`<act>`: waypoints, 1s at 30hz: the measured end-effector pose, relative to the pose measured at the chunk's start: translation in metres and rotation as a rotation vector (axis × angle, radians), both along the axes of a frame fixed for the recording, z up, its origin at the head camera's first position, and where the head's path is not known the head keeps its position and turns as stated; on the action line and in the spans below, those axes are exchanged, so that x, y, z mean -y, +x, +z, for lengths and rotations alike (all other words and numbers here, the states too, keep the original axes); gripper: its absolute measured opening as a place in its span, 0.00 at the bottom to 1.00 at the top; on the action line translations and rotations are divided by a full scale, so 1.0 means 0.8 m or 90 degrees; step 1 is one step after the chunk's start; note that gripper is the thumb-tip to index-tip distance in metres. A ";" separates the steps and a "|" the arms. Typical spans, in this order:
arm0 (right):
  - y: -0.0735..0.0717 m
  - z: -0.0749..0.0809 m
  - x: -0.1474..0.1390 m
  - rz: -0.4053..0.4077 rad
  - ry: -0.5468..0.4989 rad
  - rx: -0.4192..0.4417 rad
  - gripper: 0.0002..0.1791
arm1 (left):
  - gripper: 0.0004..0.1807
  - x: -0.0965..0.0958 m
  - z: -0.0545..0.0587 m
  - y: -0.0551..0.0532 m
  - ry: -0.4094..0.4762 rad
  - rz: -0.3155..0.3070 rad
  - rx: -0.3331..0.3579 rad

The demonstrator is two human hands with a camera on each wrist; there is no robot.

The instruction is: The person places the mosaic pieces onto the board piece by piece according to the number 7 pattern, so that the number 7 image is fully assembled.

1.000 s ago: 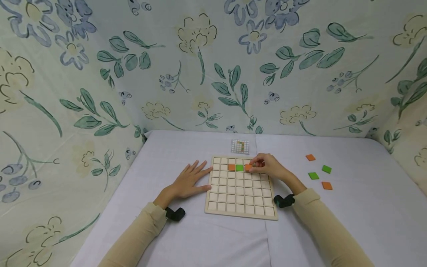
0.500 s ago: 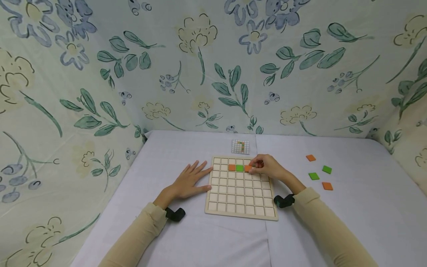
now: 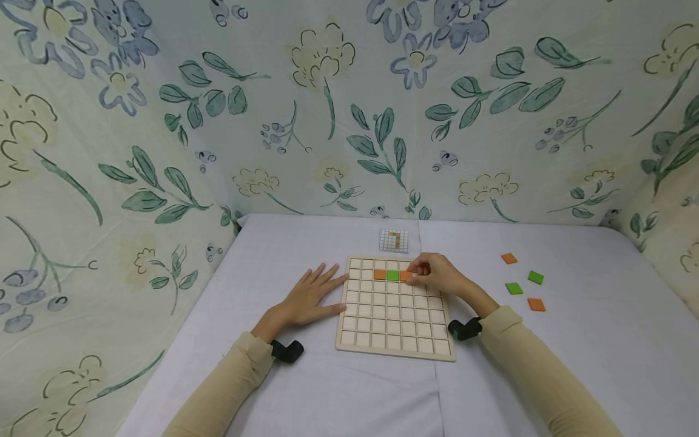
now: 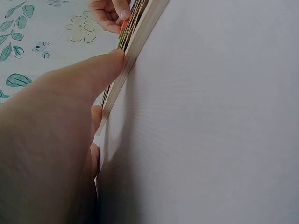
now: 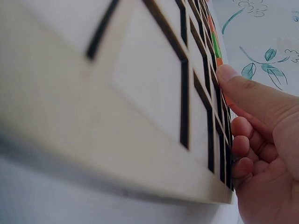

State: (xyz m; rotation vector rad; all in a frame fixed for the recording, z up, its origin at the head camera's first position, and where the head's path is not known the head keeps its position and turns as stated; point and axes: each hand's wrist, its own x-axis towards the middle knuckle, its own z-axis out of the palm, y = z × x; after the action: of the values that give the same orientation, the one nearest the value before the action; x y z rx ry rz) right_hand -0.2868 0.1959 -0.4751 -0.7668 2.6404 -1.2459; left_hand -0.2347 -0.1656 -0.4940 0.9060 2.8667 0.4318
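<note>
My right hand [image 3: 441,273] is at the upper part of a wooden grid board [image 3: 394,354], thumb and fingertips pinching an orange square tile [image 3: 405,276]. That tile sits in line with a green tile [image 3: 392,275] and another orange tile [image 3: 380,274], in the second row from the top. In the right wrist view, the thumb [image 5: 243,86] covers the middle of the orange tile [image 5: 228,99], and the other fingers curl beside the board's edge. My left hand [image 3: 308,298] lies with fingers spread, its thumb and fingertips touching the board's left edge.
Behind the board lies a small pattern card [image 3: 394,240] with a coloured grid. On the white cloth to the right are loose tiles: an orange one [image 3: 509,258], a green one [image 3: 536,277], a second green one [image 3: 514,288] and an orange one [image 3: 536,304]. A floral curtain [image 3: 349,121] closes off the back.
The orange tile at my right fingertips has shifted very slightly left, closer to the green tile. The left hand and the board stay in place.
</note>
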 end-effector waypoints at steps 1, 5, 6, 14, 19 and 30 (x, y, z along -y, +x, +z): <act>0.000 0.000 0.000 0.000 0.000 -0.002 0.15 | 0.43 0.000 0.000 0.000 -0.001 0.000 -0.001; 0.000 0.002 0.000 -0.003 -0.012 -0.003 0.15 | 0.43 0.000 0.001 0.000 -0.005 0.000 0.000; 0.000 0.002 0.000 -0.004 -0.016 -0.002 0.15 | 0.43 0.000 0.001 0.000 -0.005 0.000 0.002; 0.002 0.005 0.001 -0.005 -0.029 0.006 0.15 | 0.43 -0.001 -0.001 -0.001 -0.004 0.002 0.007; 0.002 0.008 0.001 -0.004 -0.021 0.008 0.15 | 0.43 -0.001 0.000 0.000 0.000 0.002 0.003; 0.000 0.011 -0.006 -0.024 -0.014 0.004 0.15 | 0.43 -0.001 0.001 0.001 0.003 0.002 0.004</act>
State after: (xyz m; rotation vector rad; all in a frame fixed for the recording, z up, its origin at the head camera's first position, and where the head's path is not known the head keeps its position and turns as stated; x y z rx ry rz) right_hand -0.2870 0.2010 -0.4666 -0.7186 2.6522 -1.2873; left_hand -0.2340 -0.1647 -0.4932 0.8987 2.8626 0.4420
